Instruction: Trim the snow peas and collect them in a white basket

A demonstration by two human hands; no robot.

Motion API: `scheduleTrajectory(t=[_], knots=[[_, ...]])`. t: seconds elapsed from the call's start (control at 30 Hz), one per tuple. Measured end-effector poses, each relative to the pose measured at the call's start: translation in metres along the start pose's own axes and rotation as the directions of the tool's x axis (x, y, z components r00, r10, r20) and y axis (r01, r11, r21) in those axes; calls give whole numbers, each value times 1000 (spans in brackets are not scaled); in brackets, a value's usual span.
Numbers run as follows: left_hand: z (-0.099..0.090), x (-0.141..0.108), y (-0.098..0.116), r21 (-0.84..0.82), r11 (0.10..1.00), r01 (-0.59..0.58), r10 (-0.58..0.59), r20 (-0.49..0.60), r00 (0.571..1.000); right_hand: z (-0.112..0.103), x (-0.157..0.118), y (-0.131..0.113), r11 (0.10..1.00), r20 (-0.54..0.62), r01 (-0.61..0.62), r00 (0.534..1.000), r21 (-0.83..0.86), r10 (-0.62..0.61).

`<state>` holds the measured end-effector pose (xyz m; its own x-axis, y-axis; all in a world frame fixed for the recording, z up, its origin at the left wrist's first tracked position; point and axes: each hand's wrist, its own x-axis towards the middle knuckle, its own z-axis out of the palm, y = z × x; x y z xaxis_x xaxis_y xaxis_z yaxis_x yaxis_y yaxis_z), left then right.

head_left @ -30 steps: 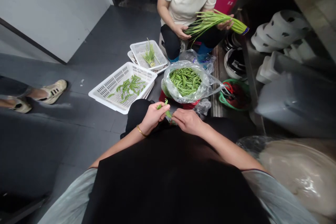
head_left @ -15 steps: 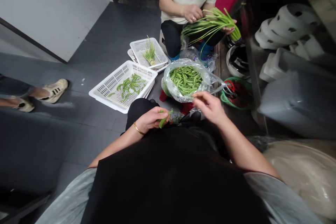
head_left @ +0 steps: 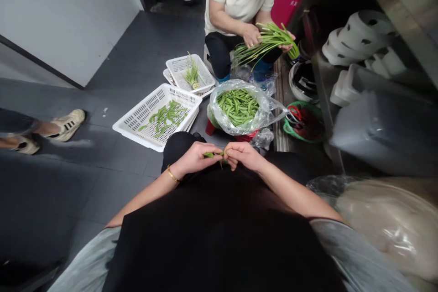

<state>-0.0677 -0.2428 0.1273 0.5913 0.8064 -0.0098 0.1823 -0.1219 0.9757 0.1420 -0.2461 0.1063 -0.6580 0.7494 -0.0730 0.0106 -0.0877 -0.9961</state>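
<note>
My left hand (head_left: 198, 157), with a gold bangle at its wrist, pinches a green pea pod (head_left: 212, 154) above my lap. Fingertips of my right hand (head_left: 242, 154) are closed at the pod's right end, touching or nearly touching the left fingers. Just beyond my knees a clear plastic bag (head_left: 263, 116), rolled open, is full of pea pods (head_left: 237, 106). To its left lies a white perforated basket (head_left: 132, 123) with a loose scatter of pods (head_left: 167, 116) on its bottom.
A co-worker (head_left: 239, 4) sits opposite, holding a bunch of long green stems (head_left: 270, 43). Behind the pod basket is a smaller white basket (head_left: 173, 66) with trimmed greens. Grey bins (head_left: 376, 127) and a green basket (head_left: 304, 139) stand right. Another person's shoe (head_left: 70, 125) is left.
My right hand has moved left and down from beside the bag to meet my left hand at the pod. The view has shifted slightly. The co-worker's hands moved along the stems.
</note>
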Motion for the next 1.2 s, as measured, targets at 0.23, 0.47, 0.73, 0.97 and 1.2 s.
scheduleTrajectory(t=[0.23, 0.47, 0.73, 0.97, 1.2], knots=[[13, 9, -15, -167, 976, 139, -129, 70, 989, -2, -5, -1, 957, -249, -123, 967, -262, 56], [18, 9, -21, -457, 862, 218, -271, -54, 961, 0, -2, -14, 822, -352, -135, 932, -553, -84], [26, 11, -40, -850, 520, 83, -240, -53, 969, 11, -2, -7, 832, -235, -104, 971, -544, -33], [23, 17, -48, -782, 596, 180, -466, -155, 871, 4, -18, -20, 765, -232, -61, 966, -641, -117], [-4, 17, -62, -912, 408, -48, -553, -289, 782, -31, -47, -14, 564, -178, -224, 975, -795, 136]])
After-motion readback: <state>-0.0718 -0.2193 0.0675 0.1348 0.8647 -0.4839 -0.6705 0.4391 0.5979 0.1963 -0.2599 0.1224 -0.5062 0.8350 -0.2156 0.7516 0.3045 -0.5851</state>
